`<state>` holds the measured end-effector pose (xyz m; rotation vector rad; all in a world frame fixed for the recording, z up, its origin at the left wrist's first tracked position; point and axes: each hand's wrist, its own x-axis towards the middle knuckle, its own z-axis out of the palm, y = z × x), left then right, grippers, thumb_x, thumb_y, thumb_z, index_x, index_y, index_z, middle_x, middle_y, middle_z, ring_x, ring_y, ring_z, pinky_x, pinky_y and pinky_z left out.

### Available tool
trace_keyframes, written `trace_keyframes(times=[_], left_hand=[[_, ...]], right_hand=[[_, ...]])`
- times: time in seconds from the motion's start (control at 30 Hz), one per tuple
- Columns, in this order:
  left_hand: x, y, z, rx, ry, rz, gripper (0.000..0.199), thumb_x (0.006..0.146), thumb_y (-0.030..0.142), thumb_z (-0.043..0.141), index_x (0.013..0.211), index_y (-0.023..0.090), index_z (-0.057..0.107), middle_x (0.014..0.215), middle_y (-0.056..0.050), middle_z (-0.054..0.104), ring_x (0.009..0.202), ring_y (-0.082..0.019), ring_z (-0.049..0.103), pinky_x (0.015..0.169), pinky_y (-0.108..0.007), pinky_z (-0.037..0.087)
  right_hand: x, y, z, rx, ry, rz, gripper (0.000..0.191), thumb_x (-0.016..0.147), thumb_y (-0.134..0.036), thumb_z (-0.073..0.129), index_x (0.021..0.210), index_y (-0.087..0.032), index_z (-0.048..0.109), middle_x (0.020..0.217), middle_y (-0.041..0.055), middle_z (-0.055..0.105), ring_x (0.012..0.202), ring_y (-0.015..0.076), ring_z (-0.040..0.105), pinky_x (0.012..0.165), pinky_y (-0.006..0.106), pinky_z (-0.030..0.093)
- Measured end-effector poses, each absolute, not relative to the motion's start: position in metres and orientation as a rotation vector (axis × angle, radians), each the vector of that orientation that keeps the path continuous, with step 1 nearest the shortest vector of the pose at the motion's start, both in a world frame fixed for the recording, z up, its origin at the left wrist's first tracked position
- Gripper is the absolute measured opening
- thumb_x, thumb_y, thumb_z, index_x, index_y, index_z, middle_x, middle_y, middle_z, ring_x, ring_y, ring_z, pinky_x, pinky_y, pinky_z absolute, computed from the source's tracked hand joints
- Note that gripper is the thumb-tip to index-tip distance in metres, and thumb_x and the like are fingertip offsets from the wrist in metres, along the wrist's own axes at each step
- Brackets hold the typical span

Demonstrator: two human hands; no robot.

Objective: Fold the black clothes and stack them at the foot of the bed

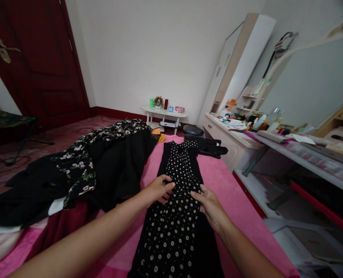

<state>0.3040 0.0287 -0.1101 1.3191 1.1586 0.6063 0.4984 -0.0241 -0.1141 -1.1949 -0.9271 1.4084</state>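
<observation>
Dotted black garment (183,170) lies lengthwise on the pink cover (232,189), running from frame centre down to the bottom edge. Both my hands are at its middle; I read the step as handling or straightening the cloth there. It's lightly rumpled between them, with plain black strips down both sides.

Left hand (159,189): in from lower left, forearm long and slanting, palm down, fingers curled over the left side of the dotted panel, thumb toward centre. Right hand (213,206): in from lower right, wrist bent inward, thumb on top near the panel's right side, fingers partly hidden. Hands apart from each other, dotted cloth between. Can't tell if either one has fabric pinched.

My judgement: any next move calls for light, even contact from both sides; a one-sided pull could skew the panel or bunch it more.

Black cloth (210,146) sits by the garment's far end, right of centre; can't tell if it's joined. Floral black clothing (81,166) is heaped on the left, well clear of the right hand.
</observation>
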Motion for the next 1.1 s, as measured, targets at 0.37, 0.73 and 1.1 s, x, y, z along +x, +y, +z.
trace_keyframes(times=[0.37,0.73,1.1], left_hand=[[0.329,0.036,-0.126,1.326,1.017,0.883,0.031,0.071,0.025,0.064,0.099,0.014,0.061,0.061,0.006,0.048,0.052,-0.008,0.046,0.042,-0.015,0.038],[0.326,0.044,-0.134,1.312,1.011,1.08,0.019,0.072,0.021,0.062,0.09,0.014,0.063,0.064,0.006,0.044,0.049,-0.005,0.04,0.045,-0.016,0.043],[0.321,0.05,-0.146,1.856,1.295,1.037,0.029,0.072,0.006,0.052,0.092,0.02,0.068,0.086,0.0,0.059,0.07,-0.012,0.054,0.069,-0.024,0.046]], right_hand=[[0.488,-0.053,-0.103,-1.205,-0.952,1.682,0.046,0.061,-0.043,0.08,0.095,-0.016,0.064,0.096,0.0094,0.07,0.087,0.0237,0.067,0.076,0.034,0.051],[0.498,-0.09,-0.085,-1.204,-0.687,1.842,0.022,0.071,-0.036,0.073,0.085,-0.022,0.064,0.082,0.0018,0.069,0.069,0.015,0.064,0.06,0.024,0.048],[0.542,-0.03,-0.117,-1.561,-1.416,1.134,0.023,0.062,-0.03,0.072,0.077,-0.018,0.06,0.055,-0.0059,0.053,0.047,0.0086,0.046,0.042,0.02,0.037]])
